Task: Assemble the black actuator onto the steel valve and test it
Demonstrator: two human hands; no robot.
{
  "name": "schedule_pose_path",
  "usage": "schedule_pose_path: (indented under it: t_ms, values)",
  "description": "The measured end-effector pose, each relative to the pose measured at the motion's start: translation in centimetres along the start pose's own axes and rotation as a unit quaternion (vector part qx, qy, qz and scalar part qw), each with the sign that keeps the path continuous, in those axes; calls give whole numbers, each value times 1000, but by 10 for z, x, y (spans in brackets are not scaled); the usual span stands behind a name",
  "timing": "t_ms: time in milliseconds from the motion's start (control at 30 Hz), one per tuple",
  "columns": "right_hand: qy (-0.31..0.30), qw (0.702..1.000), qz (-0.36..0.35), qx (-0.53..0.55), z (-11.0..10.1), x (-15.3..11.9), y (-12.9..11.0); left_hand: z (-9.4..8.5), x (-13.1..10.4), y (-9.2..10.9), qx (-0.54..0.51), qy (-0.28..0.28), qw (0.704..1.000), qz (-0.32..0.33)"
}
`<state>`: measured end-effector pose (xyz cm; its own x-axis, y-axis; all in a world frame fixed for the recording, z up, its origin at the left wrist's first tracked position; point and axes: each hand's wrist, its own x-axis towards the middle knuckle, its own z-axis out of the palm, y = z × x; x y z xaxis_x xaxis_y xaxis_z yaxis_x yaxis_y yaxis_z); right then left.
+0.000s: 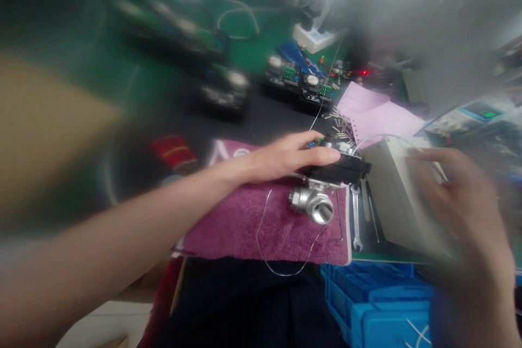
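Observation:
My left hand (291,157) grips a black valve actuator (336,167), thumb along its near side and fingers behind. Its top is uncovered, showing small parts. Below it sits a shiny metal ball valve (314,204), its threaded opening facing me, on a purple towel (240,223). A thin white cable (383,136) arcs from the actuator to my right hand (457,190), which is blurred over a beige box (391,190). Its thumb and fingers look pinched on the cable. Thin solder wire (281,273) loops across the towel's front edge.
A wrench (356,220) and other slim tools lie between towel and box. Behind are metal pins (340,125), pink paper (381,114), circuit assemblies (316,89) and a white power strip (314,38). Red-handled items (174,152) lie left. Blue crates (379,299) stand below the bench.

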<state>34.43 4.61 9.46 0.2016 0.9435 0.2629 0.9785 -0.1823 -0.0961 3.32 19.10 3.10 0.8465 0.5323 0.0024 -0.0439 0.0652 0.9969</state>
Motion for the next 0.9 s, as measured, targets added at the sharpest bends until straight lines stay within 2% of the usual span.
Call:
schedule_pose_path:
  t_ms: [900]
  values:
    - [10, 1000, -8, -9, 2, 0, 2, -3, 0, -5, -23, -10, 1000, 6]
